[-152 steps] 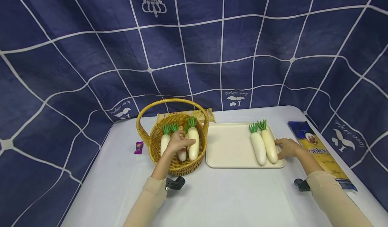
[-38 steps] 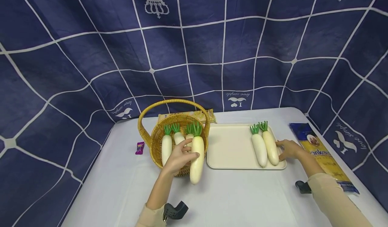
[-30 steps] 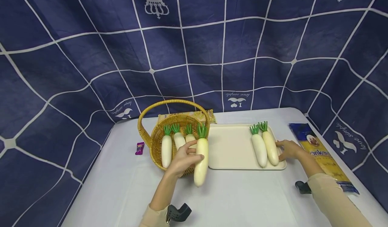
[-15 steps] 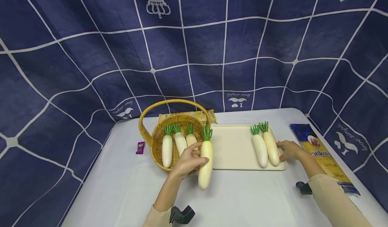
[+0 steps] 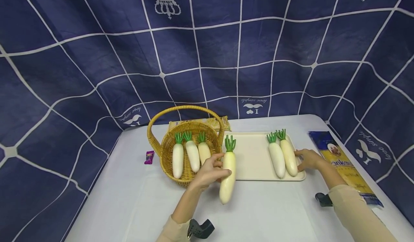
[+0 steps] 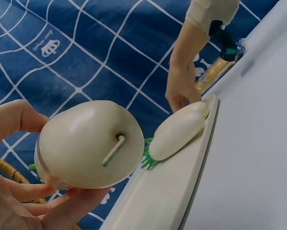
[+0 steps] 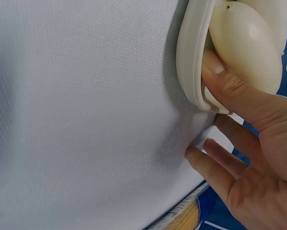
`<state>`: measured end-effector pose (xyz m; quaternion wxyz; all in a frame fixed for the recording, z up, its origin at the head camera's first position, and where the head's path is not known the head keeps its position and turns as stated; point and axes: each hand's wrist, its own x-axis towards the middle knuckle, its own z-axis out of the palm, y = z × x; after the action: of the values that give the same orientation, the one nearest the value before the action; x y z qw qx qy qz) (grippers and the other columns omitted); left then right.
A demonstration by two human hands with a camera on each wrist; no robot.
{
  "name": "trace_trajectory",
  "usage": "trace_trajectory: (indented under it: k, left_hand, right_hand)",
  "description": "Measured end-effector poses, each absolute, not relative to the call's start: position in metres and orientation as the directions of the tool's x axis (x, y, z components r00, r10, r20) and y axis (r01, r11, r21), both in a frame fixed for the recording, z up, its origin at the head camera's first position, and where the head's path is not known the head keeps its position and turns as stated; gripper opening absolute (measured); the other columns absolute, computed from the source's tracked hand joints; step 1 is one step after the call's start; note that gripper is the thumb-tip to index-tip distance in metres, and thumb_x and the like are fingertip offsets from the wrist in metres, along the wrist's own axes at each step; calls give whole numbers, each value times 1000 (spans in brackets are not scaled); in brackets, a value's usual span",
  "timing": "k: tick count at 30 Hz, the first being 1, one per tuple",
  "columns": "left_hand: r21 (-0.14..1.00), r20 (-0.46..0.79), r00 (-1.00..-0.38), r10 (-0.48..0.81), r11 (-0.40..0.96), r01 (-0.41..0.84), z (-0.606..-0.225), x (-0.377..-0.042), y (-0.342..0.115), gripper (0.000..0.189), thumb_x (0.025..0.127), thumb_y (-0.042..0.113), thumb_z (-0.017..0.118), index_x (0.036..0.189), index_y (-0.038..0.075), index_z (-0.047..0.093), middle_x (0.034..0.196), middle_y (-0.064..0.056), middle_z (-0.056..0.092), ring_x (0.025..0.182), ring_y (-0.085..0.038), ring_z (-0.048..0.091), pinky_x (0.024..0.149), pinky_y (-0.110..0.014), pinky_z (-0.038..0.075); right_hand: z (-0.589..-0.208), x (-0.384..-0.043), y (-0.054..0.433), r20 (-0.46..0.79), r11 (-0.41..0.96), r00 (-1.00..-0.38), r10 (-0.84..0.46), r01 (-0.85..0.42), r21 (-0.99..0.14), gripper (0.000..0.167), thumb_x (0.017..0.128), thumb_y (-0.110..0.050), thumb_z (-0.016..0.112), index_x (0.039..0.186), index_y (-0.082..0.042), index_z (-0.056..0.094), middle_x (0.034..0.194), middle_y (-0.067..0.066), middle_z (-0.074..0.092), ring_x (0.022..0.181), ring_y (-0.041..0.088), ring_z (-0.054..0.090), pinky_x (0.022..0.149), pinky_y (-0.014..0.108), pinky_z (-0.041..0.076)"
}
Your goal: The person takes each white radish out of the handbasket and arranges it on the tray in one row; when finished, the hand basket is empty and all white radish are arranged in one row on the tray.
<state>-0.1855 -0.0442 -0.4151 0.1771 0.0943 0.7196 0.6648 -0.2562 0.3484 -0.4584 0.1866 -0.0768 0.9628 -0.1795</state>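
In the head view my left hand (image 5: 208, 172) grips a white radish (image 5: 228, 177) with green leaf stubs, held between the wicker basket (image 5: 185, 182) and the cream tray (image 5: 249, 156). Up close in the left wrist view, the thumb and fingers wrap the radish (image 6: 86, 143), its root tip facing the camera. My right hand (image 5: 308, 158) holds the tray's right end; in the right wrist view the thumb lies inside the rim (image 7: 193, 62), the fingers outside. Two radishes (image 5: 276, 159) lie side by side at the tray's right. Three more radishes (image 5: 177, 161) lie in the basket.
A yellow and blue packet (image 5: 343, 166) lies right of the tray. Behind the basket is a yellow packet (image 5: 224, 123), and left of it a small purple packet (image 5: 149, 157). The basket's tall handle (image 5: 185, 107) arches over it. A blue curtain (image 5: 216, 48) hangs behind the white table (image 5: 258, 209).
My left hand has lifted a radish out of the basket and carried it rightward to the tray's front left. The right hand stays at the tray's right end.
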Motion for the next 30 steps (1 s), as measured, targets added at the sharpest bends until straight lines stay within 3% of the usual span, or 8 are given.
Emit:
trace_trajectory:
  k: [7, 22, 30]
  left_hand:
    - [991, -124, -916, 382, 97, -94, -423, -191, -31, 76, 73, 5, 68, 141, -4, 34, 106, -21, 57, 73, -18, 60, 54, -26, 51]
    - [978, -193, -927, 321, 134, -157, -441, -205, 0, 75, 71, 6, 70, 139, 2, 39, 99, -15, 57, 73, -19, 59, 57, -28, 53]
    - [975, -220, -934, 283, 89, -202, -456, -217, 12, 73, 71, 4, 70, 137, 3, 39, 95, -15, 60, 66, -17, 60, 53, -28, 52]
  right_hand:
    - [-458, -256, 348, -332, 922, -919, -212, -76, -379, 74, 65, -16, 82, 125, 13, 49, 126, 40, 45, 115, 60, 37, 92, 67, 35]
    - [-456, -255, 346, -340, 920, -918, -202, -59, -387, 72, 67, -14, 81, 125, 14, 49, 126, 40, 43, 116, 60, 36, 93, 67, 34]
    - [-457, -255, 347, -328, 919, -922, -207, -68, -389, 73, 66, -14, 81, 125, 14, 49, 126, 40, 44, 116, 60, 36, 93, 67, 34]
